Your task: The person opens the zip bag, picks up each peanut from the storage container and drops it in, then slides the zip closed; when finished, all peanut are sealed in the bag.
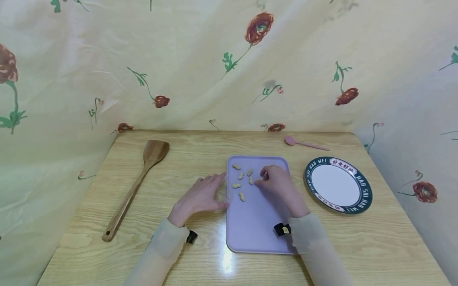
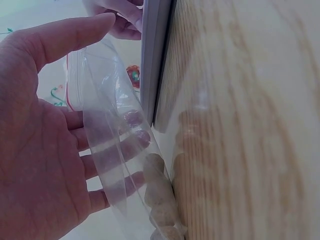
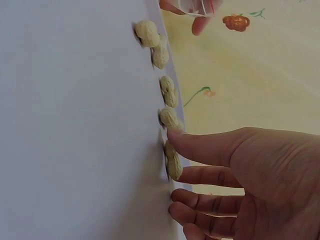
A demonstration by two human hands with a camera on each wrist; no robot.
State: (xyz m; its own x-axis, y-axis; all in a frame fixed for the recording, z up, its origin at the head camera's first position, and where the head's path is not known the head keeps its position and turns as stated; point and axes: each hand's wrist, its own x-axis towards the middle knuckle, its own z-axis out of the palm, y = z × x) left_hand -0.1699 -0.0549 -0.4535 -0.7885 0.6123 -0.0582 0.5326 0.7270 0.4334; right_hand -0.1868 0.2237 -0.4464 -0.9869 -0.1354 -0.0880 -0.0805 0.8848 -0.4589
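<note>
Several peanuts [image 1: 241,175] in their shells lie on the far half of a lilac tray [image 1: 250,226]. My right hand [image 1: 262,180] is down among them, and its thumb and forefinger pinch one peanut [image 3: 174,162] against the tray [image 3: 75,125]. Other peanuts [image 3: 169,91] lie in a row just beyond it. My left hand [image 1: 220,191] rests on the table at the tray's left edge and holds a clear zip bag [image 2: 107,140] between thumb and fingers. A few peanuts [image 2: 160,195] sit at the bottom of that bag.
A long wooden spatula [image 1: 136,186] lies on the wooden table [image 1: 179,151] at the left. A pink spoon [image 1: 304,143] is at the back. A white plate with a dark lettered rim [image 1: 311,174] sits right of the tray. Flowered cloth hangs around the table.
</note>
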